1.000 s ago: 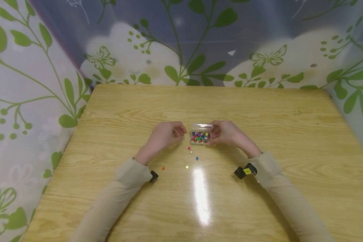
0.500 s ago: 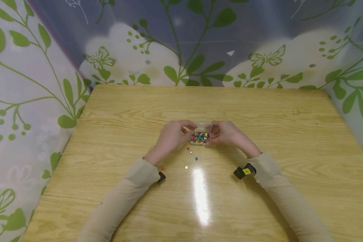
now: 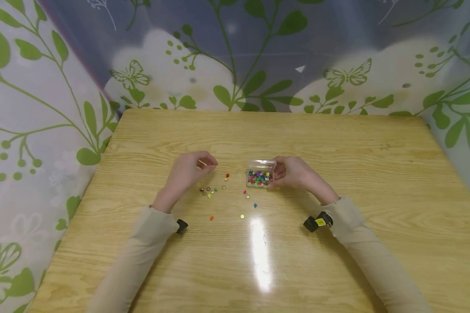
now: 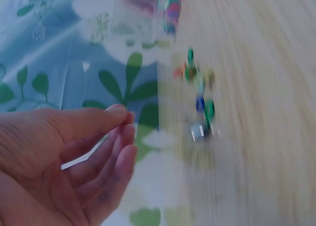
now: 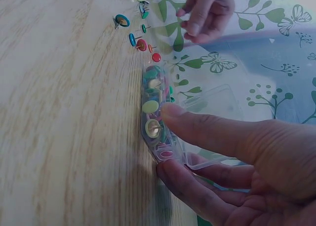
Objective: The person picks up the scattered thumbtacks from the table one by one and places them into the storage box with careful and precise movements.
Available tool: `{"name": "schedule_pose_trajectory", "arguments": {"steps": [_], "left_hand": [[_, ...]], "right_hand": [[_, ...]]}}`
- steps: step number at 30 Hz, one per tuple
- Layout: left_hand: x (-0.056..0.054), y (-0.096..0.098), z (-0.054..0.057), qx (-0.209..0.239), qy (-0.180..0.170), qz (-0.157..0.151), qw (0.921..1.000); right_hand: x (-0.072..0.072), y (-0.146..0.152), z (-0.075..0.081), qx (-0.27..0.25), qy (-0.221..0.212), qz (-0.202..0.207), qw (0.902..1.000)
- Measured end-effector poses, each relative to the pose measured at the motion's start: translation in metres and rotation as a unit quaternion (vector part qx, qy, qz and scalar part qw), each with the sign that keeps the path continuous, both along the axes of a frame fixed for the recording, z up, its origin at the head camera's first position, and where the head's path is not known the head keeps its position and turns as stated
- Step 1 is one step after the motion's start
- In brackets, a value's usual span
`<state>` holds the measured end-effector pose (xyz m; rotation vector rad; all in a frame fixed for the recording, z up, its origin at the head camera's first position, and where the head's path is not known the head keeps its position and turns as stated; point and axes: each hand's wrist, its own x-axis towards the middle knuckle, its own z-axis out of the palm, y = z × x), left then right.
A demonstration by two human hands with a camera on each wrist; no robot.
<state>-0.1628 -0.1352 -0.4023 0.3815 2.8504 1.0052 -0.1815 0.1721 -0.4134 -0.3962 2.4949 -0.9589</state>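
Note:
A small clear plastic box [image 3: 254,187] stands on the table with its hinged lid [image 3: 262,163] raised. Colourful thumbtacks [image 3: 260,178] fill it. My right hand [image 3: 295,172] grips the box's right end; in the right wrist view its thumb lies over the edge and its fingers curl below. Left of the box, my left hand [image 3: 188,170] hovers above the table, fingers loosely bent. Nothing shows between its thumb and fingertips in the left wrist view. Loose thumbtacks lie between that hand and the box, among them a red thumbtack [image 3: 227,175] and a green thumbtack [image 3: 216,189].
More thumbtacks are scattered nearer me: an orange one [image 3: 211,218], a blue one [image 3: 255,205] and a gold one [image 3: 242,216]. Light glares off the wooden table [image 3: 337,261] in front of the box. A leaf-patterned curtain [image 3: 180,87] rises along the table's back edge.
My left hand reached the box's left side half a second ago, then drew away to the left, uncovering several loose thumbtacks. My right hand and the box have stayed put.

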Motion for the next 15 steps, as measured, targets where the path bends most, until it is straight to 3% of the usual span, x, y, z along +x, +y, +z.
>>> {"name": "schedule_pose_trajectory", "arguments": {"steps": [7,15], "left_hand": [[0.009,-0.028,-0.004,-0.045,-0.065,-0.029,0.9965],[0.013,-0.036,-0.007,-0.087,-0.094,-0.06,0.99]], "right_hand": [[0.001,0.0,0.0,0.001,0.004,0.002,1.0],[0.001,0.0,0.001,0.005,0.002,0.003,1.0]]}}
